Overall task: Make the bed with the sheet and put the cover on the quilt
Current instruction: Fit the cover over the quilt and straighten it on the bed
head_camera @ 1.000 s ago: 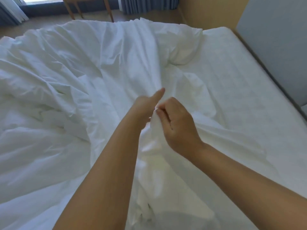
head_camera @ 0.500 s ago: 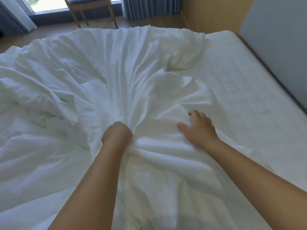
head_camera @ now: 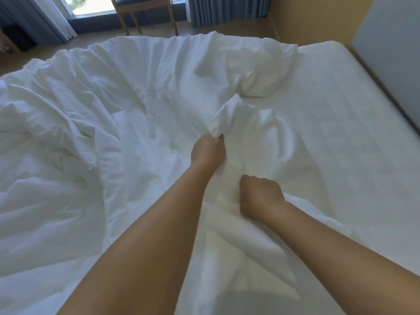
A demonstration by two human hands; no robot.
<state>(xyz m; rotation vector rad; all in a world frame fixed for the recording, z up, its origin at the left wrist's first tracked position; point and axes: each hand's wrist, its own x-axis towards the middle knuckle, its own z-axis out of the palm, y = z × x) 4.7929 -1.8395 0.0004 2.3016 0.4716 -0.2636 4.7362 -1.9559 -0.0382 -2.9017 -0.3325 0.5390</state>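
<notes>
While the wide white quilted mattress [head_camera: 341, 133] lies bare along its right edge and far right corner, the rumpled white fabric sheet [head_camera: 109, 114] is heaped over its left side and middle, out to the far edge. The left hand [head_camera: 208, 152], a bunched fist close to the person half a second ago, has reached farther toward the mattress's middle and pinches a raised peak of the sheet in curled fingers. The right hand [head_camera: 261, 196], then flat with fingers spread, is now nearer the near edge, fingers curled tight into a fold of sheet.
</notes>
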